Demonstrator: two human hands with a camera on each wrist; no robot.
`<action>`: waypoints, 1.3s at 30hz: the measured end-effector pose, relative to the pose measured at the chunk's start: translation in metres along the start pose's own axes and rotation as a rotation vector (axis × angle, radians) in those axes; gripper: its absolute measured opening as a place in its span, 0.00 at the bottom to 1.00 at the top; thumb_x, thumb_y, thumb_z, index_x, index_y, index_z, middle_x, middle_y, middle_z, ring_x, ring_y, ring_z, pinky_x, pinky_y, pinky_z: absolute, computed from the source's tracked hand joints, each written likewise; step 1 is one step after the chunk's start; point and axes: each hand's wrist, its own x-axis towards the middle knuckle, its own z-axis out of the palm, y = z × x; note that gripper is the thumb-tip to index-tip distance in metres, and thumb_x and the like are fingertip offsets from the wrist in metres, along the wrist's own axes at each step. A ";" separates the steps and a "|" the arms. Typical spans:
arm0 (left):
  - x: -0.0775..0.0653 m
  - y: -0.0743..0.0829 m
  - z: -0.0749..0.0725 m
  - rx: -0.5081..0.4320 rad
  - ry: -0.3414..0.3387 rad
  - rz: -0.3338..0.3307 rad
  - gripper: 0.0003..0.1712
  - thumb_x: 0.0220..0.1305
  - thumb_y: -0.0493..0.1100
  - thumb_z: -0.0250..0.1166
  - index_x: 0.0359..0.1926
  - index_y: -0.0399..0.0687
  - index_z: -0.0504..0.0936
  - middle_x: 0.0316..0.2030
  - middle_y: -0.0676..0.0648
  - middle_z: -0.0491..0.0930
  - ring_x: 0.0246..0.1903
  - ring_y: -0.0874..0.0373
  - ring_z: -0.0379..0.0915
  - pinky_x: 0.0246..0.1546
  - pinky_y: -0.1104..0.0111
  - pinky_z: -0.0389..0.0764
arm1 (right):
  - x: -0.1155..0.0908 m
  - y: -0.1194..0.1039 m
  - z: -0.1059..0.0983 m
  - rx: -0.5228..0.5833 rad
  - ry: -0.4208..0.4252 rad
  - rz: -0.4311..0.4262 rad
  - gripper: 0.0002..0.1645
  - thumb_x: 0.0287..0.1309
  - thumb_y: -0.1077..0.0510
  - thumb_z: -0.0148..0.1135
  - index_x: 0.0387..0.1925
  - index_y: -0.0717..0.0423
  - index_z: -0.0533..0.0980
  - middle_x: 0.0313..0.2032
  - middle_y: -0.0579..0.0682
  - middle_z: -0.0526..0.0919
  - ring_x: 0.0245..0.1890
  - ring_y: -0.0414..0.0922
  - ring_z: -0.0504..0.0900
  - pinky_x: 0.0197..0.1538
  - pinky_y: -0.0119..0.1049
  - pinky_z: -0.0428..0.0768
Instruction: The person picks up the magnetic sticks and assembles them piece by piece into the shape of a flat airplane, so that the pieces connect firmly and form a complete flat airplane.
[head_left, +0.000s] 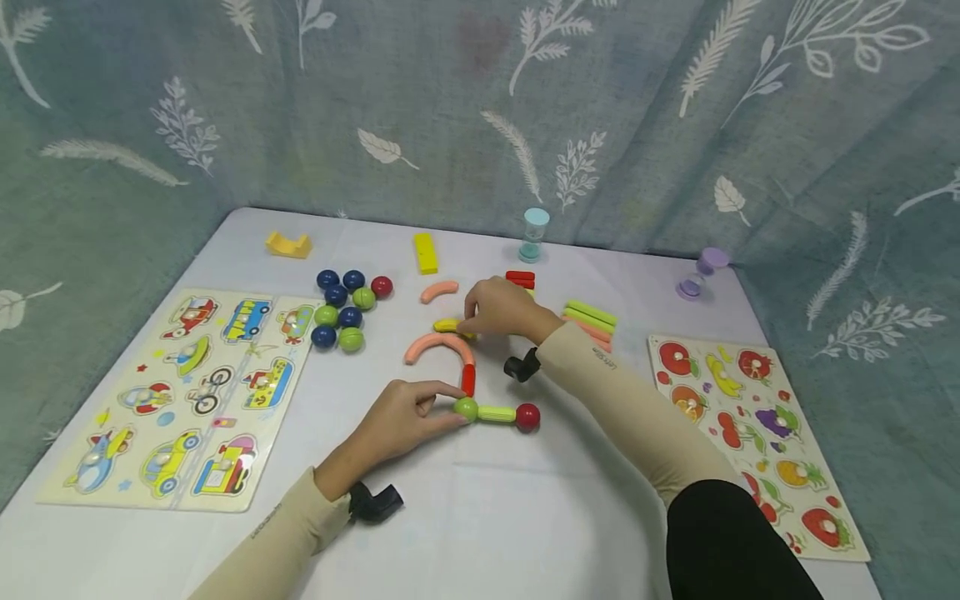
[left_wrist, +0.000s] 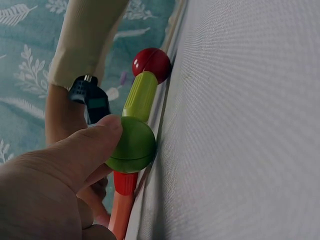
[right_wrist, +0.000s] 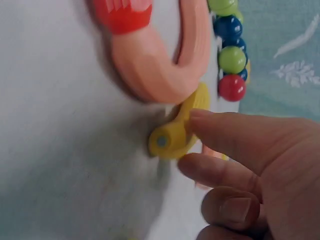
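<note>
In the head view my left hand (head_left: 401, 423) pinches a green ball (head_left: 466, 408) between thumb and finger. That ball touches a ribbed lime-green rod (head_left: 497, 414), which has a red ball (head_left: 528, 417) at its other end. A short red rod (head_left: 468, 380) runs from the green ball to a salmon curved rod (head_left: 437, 340). Farther back, my right hand (head_left: 501, 308) has thumb and index finger at a yellow curved rod (right_wrist: 175, 135), which lies close to the salmon curve. A grey disc shows in the yellow rod's end in the right wrist view.
Blue, green and red balls (head_left: 349, 317) cluster at left. A small salmon curve (head_left: 438, 291), yellow block (head_left: 425, 253) and stacked rods (head_left: 591, 315) lie farther back. Sand timers (head_left: 534, 236) stand at the rear. Picture boards with vehicles (head_left: 180, 400) and fruit (head_left: 757, 442) flank the table.
</note>
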 end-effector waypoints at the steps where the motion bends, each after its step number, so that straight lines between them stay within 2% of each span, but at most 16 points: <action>1: 0.000 0.000 0.000 0.001 0.000 0.000 0.16 0.48 0.60 0.71 0.40 0.68 0.83 0.12 0.59 0.55 0.14 0.66 0.50 0.15 0.71 0.53 | 0.000 -0.002 0.000 -0.005 0.008 -0.011 0.14 0.51 0.39 0.65 0.31 0.43 0.82 0.25 0.41 0.78 0.27 0.43 0.73 0.28 0.34 0.72; 5: 0.000 0.000 0.000 0.000 -0.001 0.003 0.17 0.49 0.61 0.70 0.41 0.68 0.84 0.12 0.59 0.55 0.14 0.67 0.49 0.15 0.71 0.54 | 0.002 -0.008 0.005 0.003 0.041 -0.022 0.15 0.52 0.39 0.64 0.34 0.42 0.83 0.22 0.41 0.78 0.26 0.43 0.72 0.28 0.33 0.70; 8: 0.001 0.001 0.000 -0.003 -0.002 -0.002 0.17 0.49 0.61 0.70 0.41 0.68 0.83 0.12 0.59 0.55 0.14 0.67 0.49 0.15 0.71 0.54 | 0.000 -0.008 0.008 0.009 0.054 -0.009 0.13 0.52 0.40 0.65 0.29 0.42 0.83 0.21 0.40 0.78 0.25 0.42 0.72 0.27 0.33 0.71; 13: 0.004 0.000 -0.004 0.005 0.000 -0.002 0.16 0.49 0.61 0.70 0.41 0.69 0.83 0.12 0.58 0.55 0.14 0.66 0.50 0.15 0.71 0.54 | -0.011 -0.003 0.006 0.002 0.101 0.010 0.12 0.51 0.41 0.66 0.25 0.43 0.82 0.22 0.37 0.78 0.26 0.40 0.73 0.29 0.32 0.72; 16: 0.007 -0.001 -0.005 0.008 0.012 0.003 0.16 0.48 0.61 0.70 0.40 0.69 0.83 0.12 0.58 0.56 0.14 0.66 0.50 0.15 0.70 0.54 | -0.023 0.001 0.003 0.040 0.163 0.025 0.12 0.50 0.41 0.67 0.26 0.44 0.83 0.20 0.38 0.78 0.25 0.40 0.73 0.27 0.33 0.71; 20: 0.006 -0.002 -0.002 -0.002 0.013 -0.009 0.16 0.48 0.61 0.70 0.40 0.69 0.83 0.12 0.59 0.55 0.14 0.66 0.50 0.15 0.71 0.54 | -0.050 0.011 0.004 0.136 0.236 0.091 0.12 0.48 0.42 0.68 0.25 0.43 0.82 0.19 0.40 0.77 0.23 0.41 0.73 0.25 0.35 0.71; 26: -0.001 0.001 0.002 -0.006 0.011 -0.041 0.16 0.47 0.60 0.71 0.40 0.70 0.83 0.11 0.61 0.55 0.14 0.68 0.49 0.14 0.72 0.53 | -0.104 0.028 0.019 0.370 0.313 0.262 0.12 0.45 0.39 0.70 0.23 0.40 0.81 0.14 0.48 0.71 0.17 0.45 0.71 0.20 0.36 0.66; 29: -0.002 0.002 0.001 -0.006 0.025 -0.042 0.15 0.48 0.59 0.72 0.40 0.70 0.84 0.11 0.61 0.55 0.14 0.68 0.49 0.15 0.72 0.53 | -0.131 0.035 0.030 0.438 0.354 0.305 0.12 0.44 0.41 0.71 0.22 0.40 0.81 0.13 0.49 0.70 0.15 0.46 0.69 0.19 0.36 0.63; 33: -0.004 0.003 0.001 -0.007 0.020 -0.060 0.15 0.48 0.59 0.72 0.40 0.71 0.83 0.11 0.61 0.55 0.14 0.68 0.49 0.15 0.72 0.54 | -0.166 0.040 0.049 0.493 0.356 0.378 0.10 0.45 0.44 0.71 0.22 0.42 0.80 0.13 0.47 0.69 0.14 0.43 0.67 0.18 0.34 0.61; 36: -0.004 0.002 0.002 -0.007 0.004 -0.063 0.16 0.48 0.60 0.71 0.40 0.71 0.83 0.11 0.61 0.56 0.13 0.68 0.49 0.14 0.72 0.54 | -0.189 0.040 0.065 0.489 0.345 0.418 0.09 0.46 0.46 0.71 0.23 0.43 0.79 0.12 0.45 0.68 0.13 0.41 0.65 0.17 0.33 0.61; 39: 0.000 0.001 0.003 -0.004 0.004 -0.042 0.16 0.48 0.61 0.70 0.40 0.71 0.83 0.11 0.60 0.56 0.13 0.68 0.49 0.14 0.72 0.54 | -0.205 0.038 0.076 0.462 0.362 0.423 0.10 0.46 0.46 0.71 0.22 0.43 0.79 0.12 0.44 0.67 0.13 0.39 0.65 0.18 0.32 0.61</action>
